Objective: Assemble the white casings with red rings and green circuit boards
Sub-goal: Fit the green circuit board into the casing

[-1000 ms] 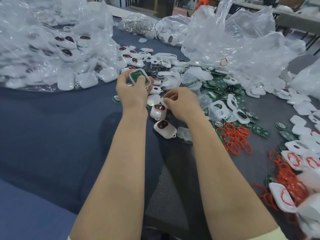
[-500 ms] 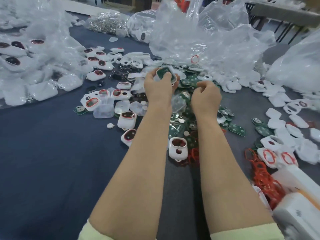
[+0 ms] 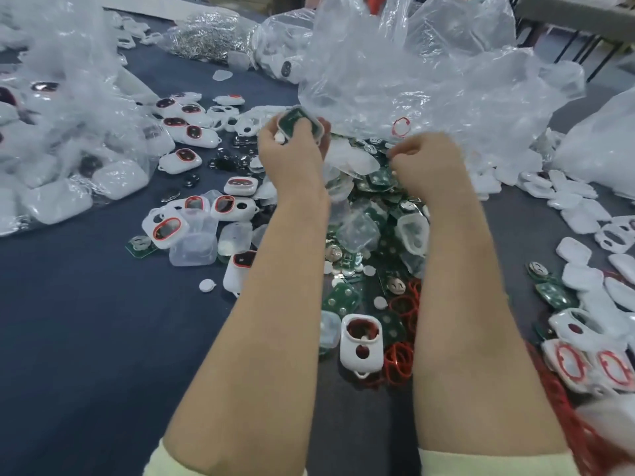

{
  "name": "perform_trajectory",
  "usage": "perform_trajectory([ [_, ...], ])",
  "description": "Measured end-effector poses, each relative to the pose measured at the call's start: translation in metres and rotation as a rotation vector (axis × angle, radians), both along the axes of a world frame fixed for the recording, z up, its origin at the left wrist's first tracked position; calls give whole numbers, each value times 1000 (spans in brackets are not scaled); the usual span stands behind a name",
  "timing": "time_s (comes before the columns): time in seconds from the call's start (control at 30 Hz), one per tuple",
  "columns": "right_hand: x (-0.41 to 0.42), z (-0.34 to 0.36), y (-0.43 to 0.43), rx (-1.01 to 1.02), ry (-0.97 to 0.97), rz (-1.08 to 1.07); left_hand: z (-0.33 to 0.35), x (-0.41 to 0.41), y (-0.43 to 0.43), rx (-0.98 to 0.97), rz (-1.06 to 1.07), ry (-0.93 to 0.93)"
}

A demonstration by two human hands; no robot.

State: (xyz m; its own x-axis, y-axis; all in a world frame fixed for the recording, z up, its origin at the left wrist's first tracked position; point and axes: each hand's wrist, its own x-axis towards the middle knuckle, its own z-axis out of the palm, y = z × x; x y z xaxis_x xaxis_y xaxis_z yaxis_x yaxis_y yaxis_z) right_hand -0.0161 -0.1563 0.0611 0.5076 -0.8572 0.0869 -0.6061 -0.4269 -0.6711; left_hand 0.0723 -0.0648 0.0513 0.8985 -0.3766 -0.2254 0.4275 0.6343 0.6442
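Note:
My left hand grips a white casing with a green circuit board inside it, held up above the pile. My right hand hovers over the heap of green circuit boards with its fingers curled; what it pinches is hidden. A white casing with a red ring lies between my forearms. Loose red rings lie beside it. Finished casings lie to the left.
Crumpled clear plastic bags rise behind the hands. A bag of white casings fills the left. White lids and ringed casings cover the right. Clear plastic covers sit left of my arm on the blue table.
The view has shifted right and closer across the pile. My left hand keeps holding the casing with the board. My right hand moved from the finished casings over to the board heap.

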Motion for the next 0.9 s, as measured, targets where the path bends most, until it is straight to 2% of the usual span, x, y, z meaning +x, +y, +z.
perform_trajectory([
  [0.07, 18, -3, 14, -45, 39, 55, 1, 7, 2, -10, 48, -2],
  [0.17, 36, -14, 28, -57, 168, 273, 2, 14, 3, -19, 91, 2],
  [0.27, 28, -6, 32, 10, 166, 371, 0, 18, 5, -13, 112, 7],
  [0.43, -2, 20, 30, 41, 406, 584, -2, 21, 11, -17, 131, -2],
  [0.53, -11, 22, 34, 84, 321, 582, -3, 19, 14, -26, 126, -4],
  [0.73, -10, -3, 41, 143, 242, 429, -4, 16, 23, -45, 106, 8],
  [0.9, -15, 0, 51, 237, 223, 587, -5, 12, 31, -18, 104, -9],
])
